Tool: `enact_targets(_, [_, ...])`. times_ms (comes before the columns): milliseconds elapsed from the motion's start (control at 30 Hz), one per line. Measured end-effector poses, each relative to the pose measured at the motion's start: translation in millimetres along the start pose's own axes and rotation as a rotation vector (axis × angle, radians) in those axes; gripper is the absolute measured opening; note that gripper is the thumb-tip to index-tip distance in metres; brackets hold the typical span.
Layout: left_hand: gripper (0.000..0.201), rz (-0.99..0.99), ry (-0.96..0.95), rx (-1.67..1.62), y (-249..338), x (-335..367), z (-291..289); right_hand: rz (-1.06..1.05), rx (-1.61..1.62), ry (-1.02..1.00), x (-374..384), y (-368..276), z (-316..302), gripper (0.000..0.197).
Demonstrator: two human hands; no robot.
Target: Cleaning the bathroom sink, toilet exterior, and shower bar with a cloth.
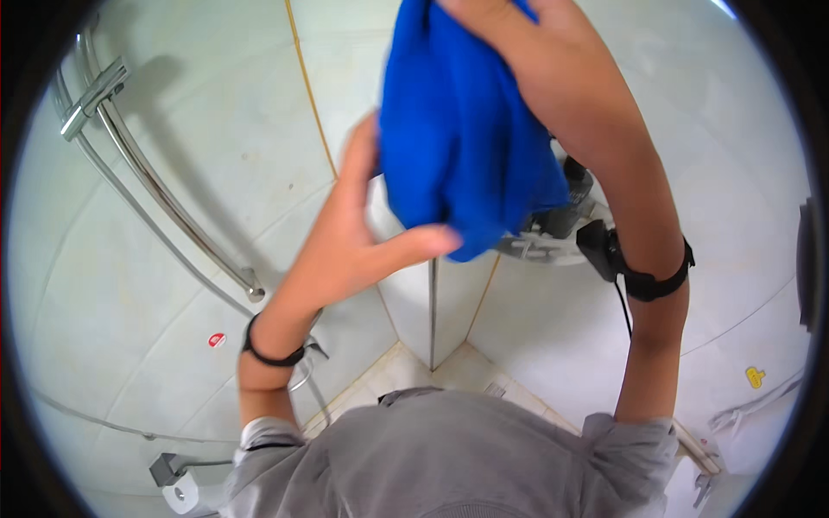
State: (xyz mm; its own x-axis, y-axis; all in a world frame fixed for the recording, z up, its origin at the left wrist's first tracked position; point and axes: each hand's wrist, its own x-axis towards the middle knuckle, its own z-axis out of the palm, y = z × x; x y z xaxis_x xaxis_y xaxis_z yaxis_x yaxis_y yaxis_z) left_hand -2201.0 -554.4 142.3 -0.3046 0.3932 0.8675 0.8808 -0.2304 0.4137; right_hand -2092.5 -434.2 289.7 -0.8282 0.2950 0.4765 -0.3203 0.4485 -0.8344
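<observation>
A bunched blue cloth (pixel 458 129) hangs in folds in front of me at the top middle, blurred along its lower edge. My right hand (pixel 527 34) grips it from above, and part of that hand runs out of the picture at the top. Around the cloth's lower left side is my left hand (pixel 345 233), its thumb across the front and its other fingers partly hidden at the edge. Black bands circle both wrists; the right one carries a small black device (pixel 604 255).
Behind the cloth, a corner shelf (pixel 540 249) bears dark items, mostly covered. A chrome shower rail (pixel 164 190) with a hose runs down the left tiled wall. At lower left hangs a toilet paper roll (pixel 181 494). Tiled walls meet in the corner below the cloth.
</observation>
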Motion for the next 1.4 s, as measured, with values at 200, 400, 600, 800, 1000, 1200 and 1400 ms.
enact_targets(200, [0.019,-0.444,-0.146,-0.258,-35,-19,-19,-0.603,-0.335,-0.059,18,97,0,0.014])
enact_targets(400, [0.018,-0.143,-0.078,0.309,-25,38,-71,-0.656,-0.613,0.142,47,101,-30,0.028])
enact_targets(600, [0.013,0.543,0.25,1.08,-32,150,-89,-0.795,-1.068,0.543,139,76,-37,0.042])
enact_targets(800, [0.022,0.313,0.66,0.961,-93,163,-34,-0.261,-0.304,0.514,134,105,13,0.041])
enact_targets(1000, [0.042,0.224,0.651,0.527,-62,134,4,-0.683,-0.175,0.595,94,124,48,0.066])
enact_targets(1200, [0.05,0.395,0.519,0.773,-114,118,9,-1.033,-0.632,0.815,104,176,87,0.053])
enact_targets(1400, [0.062,0.342,0.325,0.543,-173,54,2,-0.832,-0.461,0.703,52,223,132,0.057])
